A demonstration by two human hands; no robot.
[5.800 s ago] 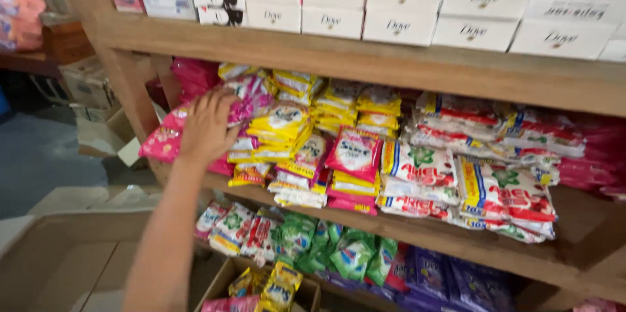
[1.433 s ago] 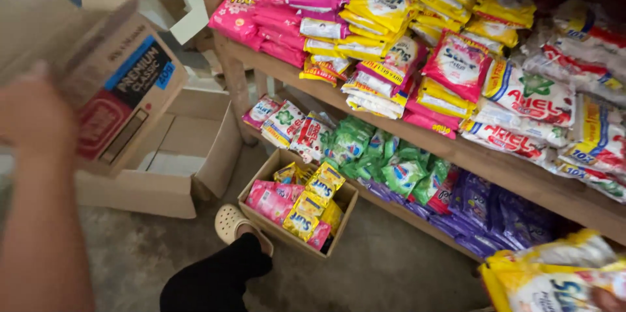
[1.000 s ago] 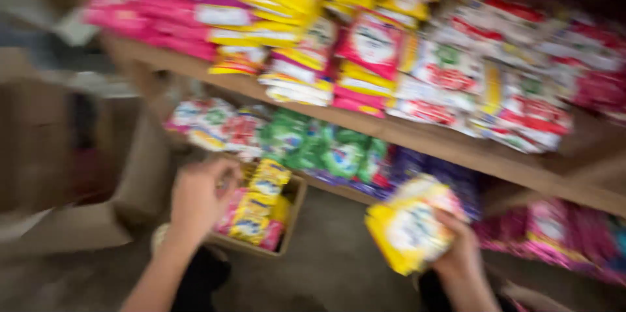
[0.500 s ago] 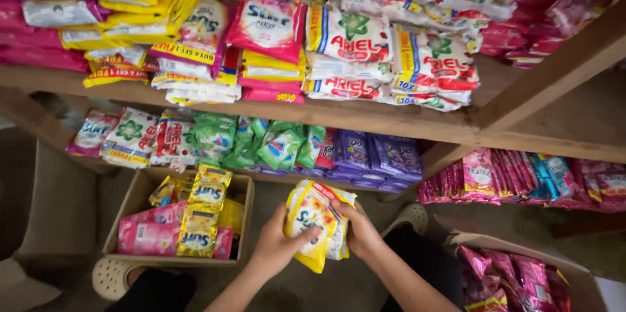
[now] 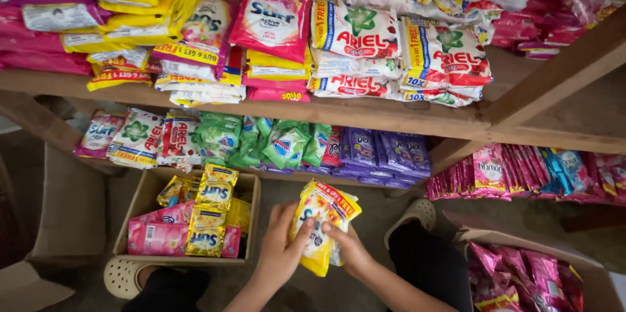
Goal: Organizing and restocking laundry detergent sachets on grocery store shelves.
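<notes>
Holding a bundle of yellow sachets (image 5: 324, 224) between them, both hands are closed on it low in the middle of the view, above the bare floor (image 5: 365, 204). The left hand (image 5: 282, 250) wraps the bundle's left edge with its thumb across the front, and the right hand (image 5: 349, 247) grips the lower right side from behind and below.

Just left of the hands, a cardboard box (image 5: 140, 204) sits on the floor with pink packets (image 5: 153, 237) lying flat in it and more yellow sachets (image 5: 212, 211) stacked on top. A pale clog (image 5: 124, 276) shows below that box, and another clog (image 5: 414, 214) sits to the right of the hands.

Behind the hands runs a low wooden shelf (image 5: 365, 113). Under it hang green sachets (image 5: 274, 142), purple sachets (image 5: 385, 152) and white-and-red ones further left. On top of the shelf lie piles of yellow, pink and white detergent packs (image 5: 365, 31). At the lower right, a second open box (image 5: 541, 273) holds pink sachets, with more pink strips on the shelf just above it.
</notes>
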